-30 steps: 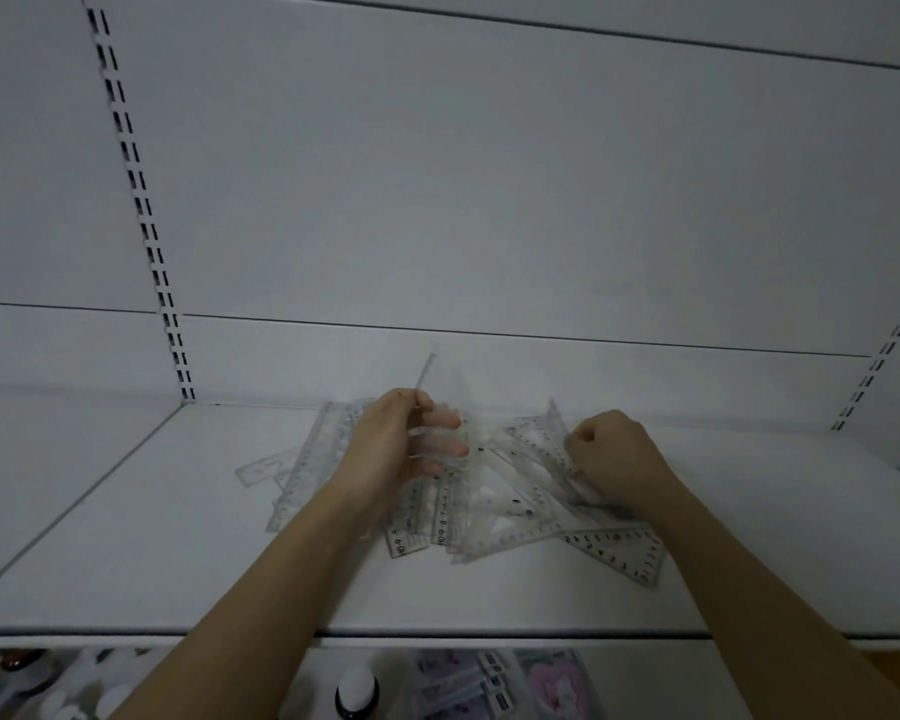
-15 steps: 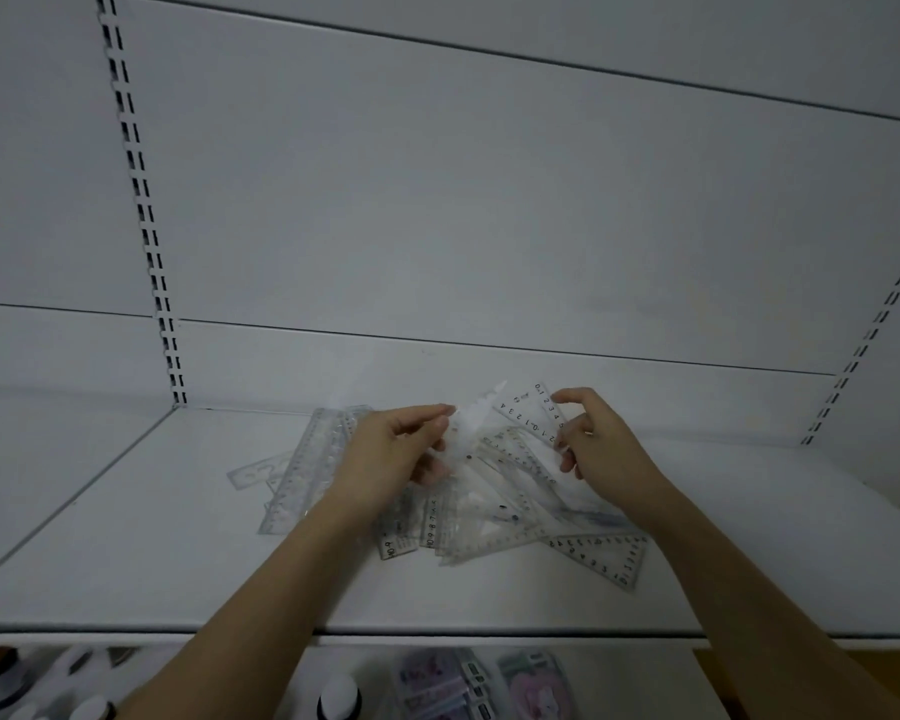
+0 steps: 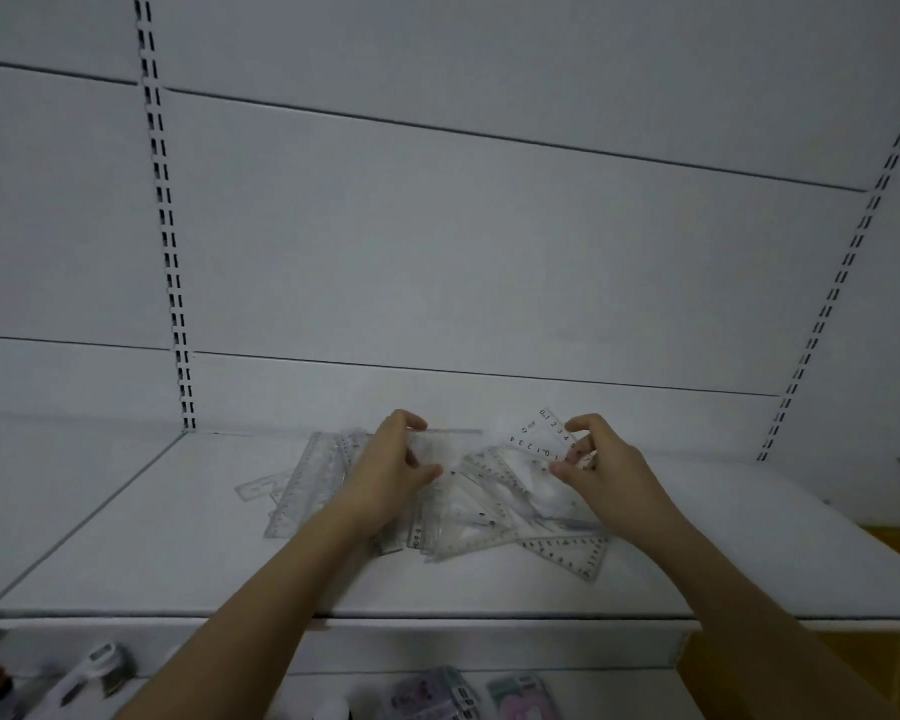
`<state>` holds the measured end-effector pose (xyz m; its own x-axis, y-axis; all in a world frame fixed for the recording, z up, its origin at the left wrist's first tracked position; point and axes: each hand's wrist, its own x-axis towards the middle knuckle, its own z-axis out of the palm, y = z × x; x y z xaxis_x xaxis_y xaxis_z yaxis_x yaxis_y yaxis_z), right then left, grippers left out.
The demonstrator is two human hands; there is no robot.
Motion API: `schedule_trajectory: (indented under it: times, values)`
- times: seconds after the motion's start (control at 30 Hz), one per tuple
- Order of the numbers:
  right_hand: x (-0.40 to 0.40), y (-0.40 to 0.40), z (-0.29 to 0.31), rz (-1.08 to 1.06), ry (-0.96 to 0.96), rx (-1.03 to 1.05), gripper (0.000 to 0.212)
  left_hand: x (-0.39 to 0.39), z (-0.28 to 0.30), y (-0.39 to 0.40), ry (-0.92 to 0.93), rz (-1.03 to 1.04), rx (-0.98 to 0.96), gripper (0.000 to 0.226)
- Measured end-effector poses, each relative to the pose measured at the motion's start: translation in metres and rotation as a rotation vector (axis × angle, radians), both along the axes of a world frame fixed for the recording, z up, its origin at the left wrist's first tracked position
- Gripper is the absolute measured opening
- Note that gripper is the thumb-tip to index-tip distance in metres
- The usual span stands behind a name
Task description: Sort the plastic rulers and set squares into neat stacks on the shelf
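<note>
Left hand (image 3: 393,467) is pinching a clear ruler (image 3: 445,444) — right hand (image 3: 601,467), at 3 o'clock, is pinching a set square (image 3: 546,433) above the pile (image 3: 489,511).

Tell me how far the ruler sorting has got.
Nothing is stacked yet. The left hand grips a clear ruler; the right hand pinches a set square above the jumbled pile. The whole pile, including rulers splayed left, remains to sort on the shelf.
</note>
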<state>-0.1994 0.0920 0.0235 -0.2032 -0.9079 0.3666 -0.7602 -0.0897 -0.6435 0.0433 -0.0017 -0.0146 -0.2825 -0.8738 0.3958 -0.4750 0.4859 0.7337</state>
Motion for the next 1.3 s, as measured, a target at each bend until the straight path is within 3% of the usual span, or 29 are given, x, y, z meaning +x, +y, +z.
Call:
schedule_trajectory:
  times: [0.1,0.27,0.43,0.57,0.97,1.3]
  values:
    - [-0.006,0.012,0.010,0.005,0.020,-0.043,0.040,0.003,0.007,0.003,-0.001,-0.032,-0.091,0.031]
    - [0.001,0.015,0.010,0.042,0.078,-0.046,0.045,0.020,0.011,0.019,-0.007,0.004,-0.085,0.061]
    - [0.042,0.012,0.005,0.152,0.061,-0.050,0.045,0.070,0.023,0.040,-0.074,0.038,-0.223,0.051]
    - [0.092,0.004,0.008,0.236,0.068,-0.046,0.045,0.124,0.029,0.053,-0.051,0.151,-0.229,0.056]
    - [0.330,-0.022,0.019,0.495,0.120,-0.012,0.045,0.371,0.025,0.081,-0.200,0.420,-0.098,0.054]
    - [0.557,-0.040,0.023,0.666,0.103,0.061,0.041,0.585,0.021,0.127,-0.195,0.591,-0.014,0.053]
